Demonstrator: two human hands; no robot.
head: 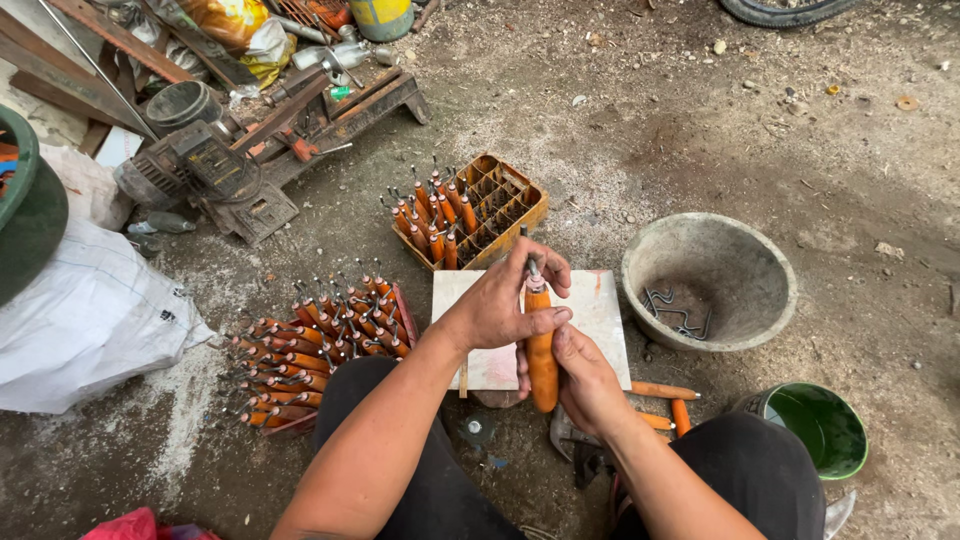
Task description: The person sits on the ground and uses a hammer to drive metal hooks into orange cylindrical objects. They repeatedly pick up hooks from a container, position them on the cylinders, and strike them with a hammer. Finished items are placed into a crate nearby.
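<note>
At far left lies a white sack (90, 320) on the dirt floor (700, 130). Next, a pile of orange-handled tools (310, 355) fans out beside my left knee. Behind it, an orange divided crate (495, 205) stands with more such tools upright in its near compartments. At centre, my left hand (500, 300) is clamped around the top of an orange wooden handle (541, 355), fingers curled over its metal tip, above a pale flat board (600, 310). My right hand (585, 375) grips the lower part of the same handle, holding it upright. Spare handles (662, 391) lie just right of the board. Farther right sits a grey bowl (710, 280) holding bent metal pieces, and nearer me a green bucket (815, 425).
</note>
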